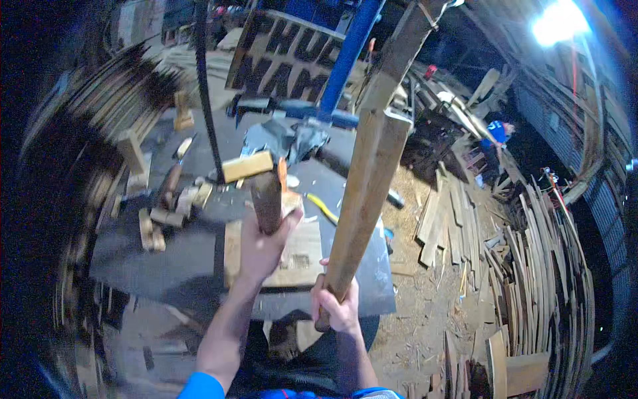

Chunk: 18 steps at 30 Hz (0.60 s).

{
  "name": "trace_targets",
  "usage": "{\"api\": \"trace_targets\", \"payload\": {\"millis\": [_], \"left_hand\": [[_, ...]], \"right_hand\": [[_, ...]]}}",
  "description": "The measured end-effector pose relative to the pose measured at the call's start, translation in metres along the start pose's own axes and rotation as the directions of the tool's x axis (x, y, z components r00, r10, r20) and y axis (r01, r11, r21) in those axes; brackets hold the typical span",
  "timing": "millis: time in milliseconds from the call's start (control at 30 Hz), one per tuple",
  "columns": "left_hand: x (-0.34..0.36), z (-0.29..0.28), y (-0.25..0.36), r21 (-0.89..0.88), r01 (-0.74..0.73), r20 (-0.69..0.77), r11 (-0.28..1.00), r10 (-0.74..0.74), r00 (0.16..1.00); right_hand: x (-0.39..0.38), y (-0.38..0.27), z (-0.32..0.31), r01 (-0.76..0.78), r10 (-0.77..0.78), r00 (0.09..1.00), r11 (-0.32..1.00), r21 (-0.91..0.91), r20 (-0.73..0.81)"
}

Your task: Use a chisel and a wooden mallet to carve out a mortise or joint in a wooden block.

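Fingers of the right hand (340, 310) wrap the low end of a long wooden bar (363, 196) slanting over the table (373, 289); those of the left hand (263, 253) hug a round brown stick (266, 199). The bar looks hard and heavy, best held low.

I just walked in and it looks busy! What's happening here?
A person is doing woodwork. Their left hand is wrapped around a round brown handle, above a pale board with a rough patch in it. Their right hand grips the lower end of a long wooden piece. Small wood blocks lie on the grey table.
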<state>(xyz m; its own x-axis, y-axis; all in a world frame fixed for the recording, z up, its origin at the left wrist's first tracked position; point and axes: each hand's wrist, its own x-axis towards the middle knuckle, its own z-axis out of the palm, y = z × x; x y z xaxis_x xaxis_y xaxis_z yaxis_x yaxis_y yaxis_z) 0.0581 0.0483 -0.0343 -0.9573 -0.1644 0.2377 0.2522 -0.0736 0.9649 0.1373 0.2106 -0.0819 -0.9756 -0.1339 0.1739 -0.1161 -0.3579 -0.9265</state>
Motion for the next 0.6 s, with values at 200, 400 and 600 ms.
{"api": "trace_targets", "payload": {"millis": [200, 400, 600], "left_hand": [[0.020, -0.014, 0.014, -0.194, -0.199, 0.070, 0.960, 0.216, 0.974], [0.021, -0.025, 0.007, -0.468, -0.072, -0.016, 0.881, 0.073, 0.997], [0.019, -0.023, 0.020, -0.519, -0.141, -0.164, 0.843, 0.065, 0.984]], "right_hand": [[-0.069, -0.017, -0.025, -0.190, 0.096, 0.948, 0.935, -0.300, -0.302], [-0.103, -0.002, -0.046, -0.253, 0.188, 0.955, 0.920, -0.301, -0.227], [-0.127, 0.003, -0.044, -0.310, 0.257, 0.951, 0.817, -0.487, -0.174]]}}
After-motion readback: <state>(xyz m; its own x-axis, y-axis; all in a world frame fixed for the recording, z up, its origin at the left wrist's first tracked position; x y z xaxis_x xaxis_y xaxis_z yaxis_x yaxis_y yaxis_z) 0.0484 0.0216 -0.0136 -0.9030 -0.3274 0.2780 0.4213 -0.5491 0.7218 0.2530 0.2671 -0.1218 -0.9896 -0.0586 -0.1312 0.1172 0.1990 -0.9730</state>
